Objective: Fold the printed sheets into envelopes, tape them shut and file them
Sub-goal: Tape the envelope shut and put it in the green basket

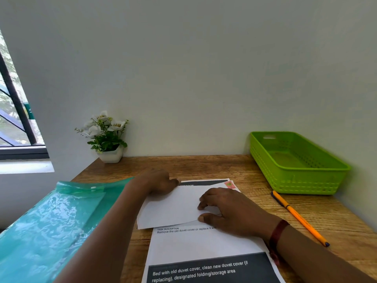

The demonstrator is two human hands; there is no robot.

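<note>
Centre frame on the table [224,166], the printed sheet [204,244] carries a white fold, which the right hand [224,209] presses with relaxed fingers and the left hand [161,182] pins, curled, grip unclear; edges probably want squaring before creasing.

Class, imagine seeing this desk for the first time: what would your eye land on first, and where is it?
Most likely the left hand and right hand, resting on a folded white sheet at the middle of the wooden desk. Next come the bright green basket at the far right corner and the shiny teal folder along the left edge.
</note>
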